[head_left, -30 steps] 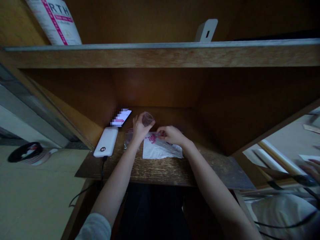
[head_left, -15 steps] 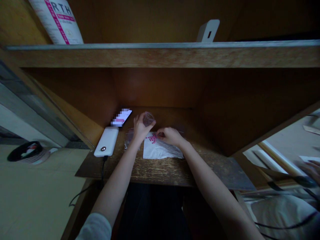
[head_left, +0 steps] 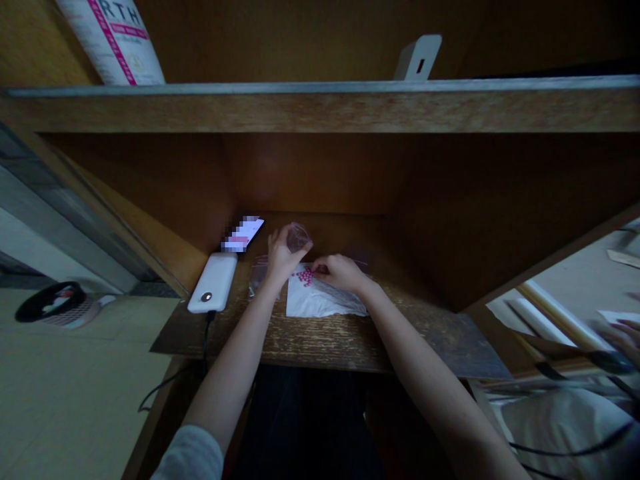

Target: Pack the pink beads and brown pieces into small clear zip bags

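My left hand [head_left: 286,253] is raised above the desk, gripping a small clear plastic cup [head_left: 299,237] by its side. Beneath that hand lies a clear plastic bag [head_left: 259,277]. My right hand [head_left: 341,272] rests on a crumpled white sheet [head_left: 325,300], its bunched fingertips at a cluster of small pink beads or dots [head_left: 306,277]. Whether those fingers pinch anything is hidden. A phone [head_left: 243,235] with a lit screen and a white power bank [head_left: 213,283] lie left of my hands.
A worn wooden desk [head_left: 320,340] sits under a low wooden shelf [head_left: 320,110] holding a printed white bag and a white box. A black cable runs off the desk's front edge. Another person's hand [head_left: 620,340] holds white paper at far right.
My right hand has shifted slightly left toward the pink cluster. My left hand and the cup have barely moved.
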Demonstrator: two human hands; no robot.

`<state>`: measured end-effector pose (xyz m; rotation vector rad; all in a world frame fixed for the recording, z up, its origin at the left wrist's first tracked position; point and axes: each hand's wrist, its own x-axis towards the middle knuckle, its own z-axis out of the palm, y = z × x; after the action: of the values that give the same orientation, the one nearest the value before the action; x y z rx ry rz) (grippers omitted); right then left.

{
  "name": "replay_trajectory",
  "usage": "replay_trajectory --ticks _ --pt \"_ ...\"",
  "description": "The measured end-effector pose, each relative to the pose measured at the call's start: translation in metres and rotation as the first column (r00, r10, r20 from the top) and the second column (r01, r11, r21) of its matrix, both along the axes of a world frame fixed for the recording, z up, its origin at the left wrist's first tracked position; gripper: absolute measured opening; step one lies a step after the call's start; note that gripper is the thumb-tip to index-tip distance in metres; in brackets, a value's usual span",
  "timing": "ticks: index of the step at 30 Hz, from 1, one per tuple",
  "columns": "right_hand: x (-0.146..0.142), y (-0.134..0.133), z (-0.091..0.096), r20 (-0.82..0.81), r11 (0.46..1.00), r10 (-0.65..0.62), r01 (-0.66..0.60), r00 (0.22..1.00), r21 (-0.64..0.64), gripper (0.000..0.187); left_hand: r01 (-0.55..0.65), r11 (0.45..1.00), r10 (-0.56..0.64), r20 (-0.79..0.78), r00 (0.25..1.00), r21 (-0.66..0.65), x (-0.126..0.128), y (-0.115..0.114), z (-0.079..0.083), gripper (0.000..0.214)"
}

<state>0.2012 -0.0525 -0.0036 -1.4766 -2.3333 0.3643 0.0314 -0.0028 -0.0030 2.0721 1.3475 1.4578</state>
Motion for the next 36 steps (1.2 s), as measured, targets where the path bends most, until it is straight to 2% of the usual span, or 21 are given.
replay_trajectory --ticks 7,12,17,21,25,36 --pt "0.013 0.000 0.013 -0.051 0.997 -0.069 0.070 0.996 0.027 0.016 0.018 1.000 -0.018 -0.041 0.999 0.005 0.001 0.002 -0.002 0.049" --pt "0.022 -0.002 0.021 -0.236 0.964 -0.153 0.198 0.960 0.178 0.019 0.053 0.999 -0.051 -0.101 0.994 0.011 0.003 -0.001 -0.001 0.046" --pt "0.017 -0.004 0.023 -0.386 0.939 -0.138 0.244 0.912 0.242 0.023 0.131 0.990 -0.119 -0.207 0.971 0.045 0.006 -0.005 -0.001 0.045" --pt "0.011 -0.006 0.024 -0.377 0.943 -0.115 0.221 0.919 0.250 0.022 0.209 0.976 -0.185 -0.282 0.941 0.057 0.008 -0.008 0.000 0.048" --pt "0.009 -0.007 0.024 -0.330 0.946 -0.114 0.204 0.937 0.252 0.019 0.223 0.974 -0.201 -0.303 0.932 0.042 0.009 -0.010 0.000 0.049" --pt "0.012 -0.008 0.025 -0.371 0.943 -0.117 0.220 0.921 0.251 0.021 0.215 0.975 -0.198 -0.222 0.955 0.056 0.007 -0.010 0.003 0.046"
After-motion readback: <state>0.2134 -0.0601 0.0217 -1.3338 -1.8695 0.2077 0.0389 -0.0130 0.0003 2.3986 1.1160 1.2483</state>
